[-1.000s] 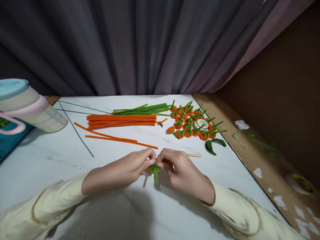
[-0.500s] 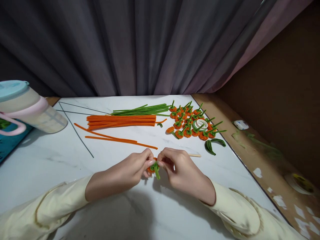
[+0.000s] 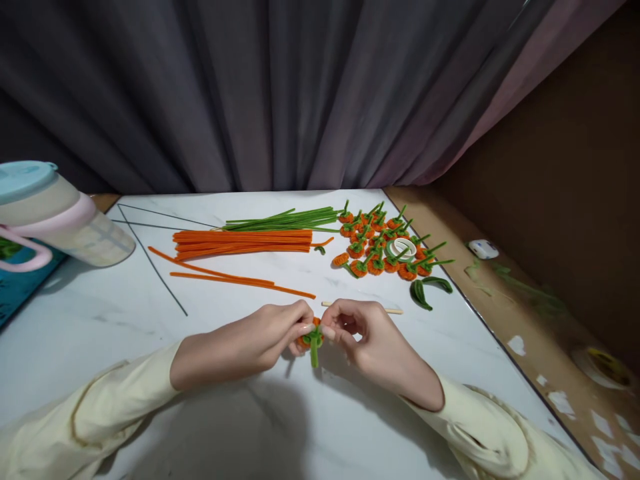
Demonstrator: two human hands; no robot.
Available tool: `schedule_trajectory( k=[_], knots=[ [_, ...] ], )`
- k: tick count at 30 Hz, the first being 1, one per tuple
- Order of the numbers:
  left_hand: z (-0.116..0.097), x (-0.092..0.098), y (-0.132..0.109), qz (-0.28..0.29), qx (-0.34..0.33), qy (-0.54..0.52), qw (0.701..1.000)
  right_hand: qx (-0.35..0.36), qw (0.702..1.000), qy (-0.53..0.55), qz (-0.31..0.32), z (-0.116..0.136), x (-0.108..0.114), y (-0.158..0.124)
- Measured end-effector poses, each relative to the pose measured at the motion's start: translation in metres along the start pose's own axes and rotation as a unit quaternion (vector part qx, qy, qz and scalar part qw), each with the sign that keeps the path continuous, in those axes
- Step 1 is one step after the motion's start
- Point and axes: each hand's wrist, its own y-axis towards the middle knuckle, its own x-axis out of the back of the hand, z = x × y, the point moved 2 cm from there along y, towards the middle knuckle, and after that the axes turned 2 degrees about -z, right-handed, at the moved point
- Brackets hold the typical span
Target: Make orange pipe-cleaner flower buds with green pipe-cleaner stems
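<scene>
Between both hands, just above the table, is a small orange pipe-cleaner pumpkin (image 3: 314, 341) with a green top and a green stem pointing toward me. My left hand (image 3: 280, 333) pinches its left side between thumb and fingers. With thumb and forefinger, my right hand (image 3: 363, 337) grips its right upper edge. The fingers cover much of the orange body. Behind my right hand lies a thin wooden stick (image 3: 394, 311), partly hidden by it. Two loose orange pipe cleaners (image 3: 240, 279) rest beyond my left hand.
Farther back lie a bundle of orange pipe cleaners (image 3: 245, 243) and green ones (image 3: 285, 219). Several finished pumpkins (image 3: 375, 265) surround a tape roll (image 3: 401, 249) at right, near dark green leaves (image 3: 420, 295). A large tumbler (image 3: 75, 220) stands left. Dark wires (image 3: 155, 263) lie near it.
Both hands and the pumpkin have shifted slightly right. Its stem now points more straight down in view. My right hand has turned a little, uncovering more of the wooden stick.
</scene>
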Motion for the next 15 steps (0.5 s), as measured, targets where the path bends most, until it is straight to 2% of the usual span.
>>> schedule_trajectory(
  k=[3, 9, 15],
  knots=[
    [0.000, 0.004, 0.001, 0.001, -0.029, -0.001, 1.000, 0.017, 1.000, -0.020, 0.003, 0.003, 0.003, -0.001],
    [-0.002, 0.013, -0.002, -0.026, -0.033, 0.011, 0.999, 0.040, 0.998, -0.048, -0.004, 0.006, 0.006, 0.000],
    [-0.003, 0.010, -0.002, -0.058, -0.035, -0.001, 0.998, 0.086, 0.993, -0.071, -0.031, 0.011, 0.008, -0.004]
  ],
)
